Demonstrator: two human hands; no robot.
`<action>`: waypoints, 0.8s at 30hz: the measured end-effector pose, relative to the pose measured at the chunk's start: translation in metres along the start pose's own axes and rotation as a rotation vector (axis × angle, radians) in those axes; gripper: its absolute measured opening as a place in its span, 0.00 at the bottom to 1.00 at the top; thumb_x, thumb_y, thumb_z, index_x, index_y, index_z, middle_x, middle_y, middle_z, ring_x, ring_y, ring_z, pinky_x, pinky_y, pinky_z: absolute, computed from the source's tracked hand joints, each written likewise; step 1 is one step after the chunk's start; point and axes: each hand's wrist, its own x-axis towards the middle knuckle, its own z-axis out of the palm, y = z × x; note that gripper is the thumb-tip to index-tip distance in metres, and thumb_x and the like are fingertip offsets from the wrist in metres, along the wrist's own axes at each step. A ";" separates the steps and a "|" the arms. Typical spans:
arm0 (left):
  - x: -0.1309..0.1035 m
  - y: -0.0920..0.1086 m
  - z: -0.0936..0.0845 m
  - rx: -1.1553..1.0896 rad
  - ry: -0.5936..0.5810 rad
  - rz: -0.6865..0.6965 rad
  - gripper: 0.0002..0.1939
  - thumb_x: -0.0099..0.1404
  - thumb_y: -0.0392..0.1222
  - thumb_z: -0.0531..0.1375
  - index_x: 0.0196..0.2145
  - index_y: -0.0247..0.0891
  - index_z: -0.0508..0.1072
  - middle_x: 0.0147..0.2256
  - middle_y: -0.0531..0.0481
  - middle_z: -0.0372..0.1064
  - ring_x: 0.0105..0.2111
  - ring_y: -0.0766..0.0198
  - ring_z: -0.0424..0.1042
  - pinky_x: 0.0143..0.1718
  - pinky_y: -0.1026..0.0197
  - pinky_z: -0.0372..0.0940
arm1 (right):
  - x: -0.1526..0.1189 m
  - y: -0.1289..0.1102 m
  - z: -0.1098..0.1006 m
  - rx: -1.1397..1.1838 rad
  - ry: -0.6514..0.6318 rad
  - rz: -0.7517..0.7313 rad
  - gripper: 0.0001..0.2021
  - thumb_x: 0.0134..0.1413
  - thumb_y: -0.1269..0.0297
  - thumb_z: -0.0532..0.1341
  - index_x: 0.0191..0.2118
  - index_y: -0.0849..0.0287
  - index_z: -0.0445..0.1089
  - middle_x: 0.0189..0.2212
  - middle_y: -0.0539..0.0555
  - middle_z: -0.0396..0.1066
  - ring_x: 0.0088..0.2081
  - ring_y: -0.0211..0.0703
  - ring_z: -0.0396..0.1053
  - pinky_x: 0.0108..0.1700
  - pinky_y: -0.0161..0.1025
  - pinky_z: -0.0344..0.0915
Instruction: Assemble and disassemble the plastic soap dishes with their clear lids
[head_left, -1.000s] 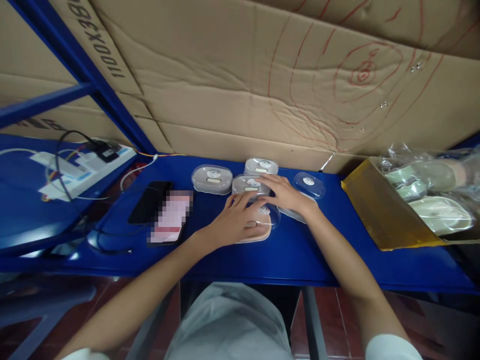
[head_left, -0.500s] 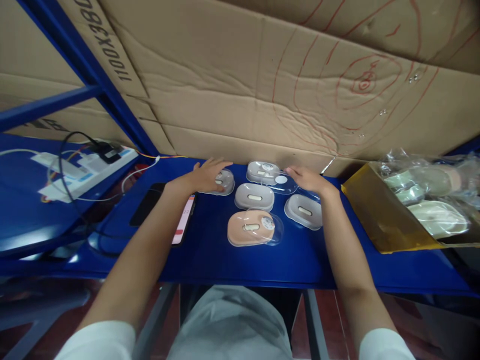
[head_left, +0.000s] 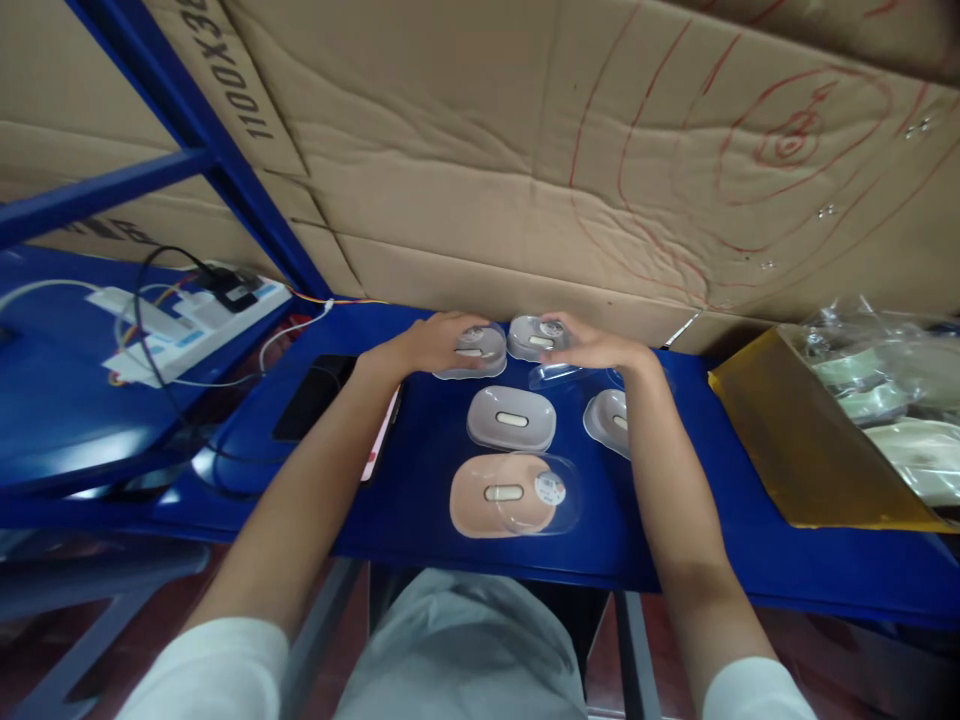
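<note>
My left hand (head_left: pixel 439 343) is curled round a light grey oval dish (head_left: pixel 484 355) under a clear cover at the back of the blue table; the thumb is at its front and the fingers lie over its back. My right hand (head_left: pixel 592 345) has its thumb and a finger at the right end of another grey oval dish (head_left: pixel 531 338) bearing a round label. Below that hand lies a loose clear cover (head_left: pixel 553 376). Nearer me sit a grey dish (head_left: pixel 511 420) and a peach dish (head_left: pixel 480 500) with a labelled clear cover shifted to its right.
My right forearm partly hides another grey dish (head_left: pixel 606 418). At right stands a box (head_left: pixel 810 440) of bagged pale items. A phone (head_left: pixel 381 435), a black flat object (head_left: pixel 311 398) and a power strip (head_left: pixel 202 330) with cables are on the left. Cardboard (head_left: pixel 450 150) rises behind.
My left hand has slid its grey dish rightward, close to the back one. From the clear cover, my right hand has moved left onto that back dish. The camera view has shifted slightly.
</note>
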 end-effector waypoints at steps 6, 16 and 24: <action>0.001 0.009 0.004 -0.049 0.107 -0.115 0.40 0.76 0.66 0.54 0.75 0.39 0.59 0.73 0.40 0.60 0.72 0.47 0.61 0.71 0.48 0.56 | -0.007 -0.001 -0.010 -0.005 -0.118 0.000 0.40 0.55 0.47 0.73 0.70 0.50 0.64 0.69 0.56 0.68 0.67 0.60 0.69 0.68 0.53 0.66; 0.010 0.006 0.016 0.077 0.091 -0.137 0.36 0.81 0.58 0.51 0.76 0.36 0.55 0.75 0.31 0.52 0.75 0.40 0.54 0.71 0.37 0.54 | 0.021 0.011 0.018 -0.300 0.142 0.073 0.38 0.59 0.53 0.73 0.72 0.56 0.65 0.71 0.65 0.64 0.72 0.67 0.60 0.73 0.64 0.56; -0.032 0.027 0.030 0.327 0.081 0.109 0.19 0.75 0.44 0.60 0.60 0.39 0.76 0.60 0.37 0.73 0.62 0.43 0.72 0.63 0.45 0.65 | -0.013 0.024 -0.022 -0.370 0.154 0.161 0.22 0.76 0.58 0.52 0.66 0.58 0.72 0.65 0.62 0.74 0.65 0.57 0.72 0.67 0.51 0.67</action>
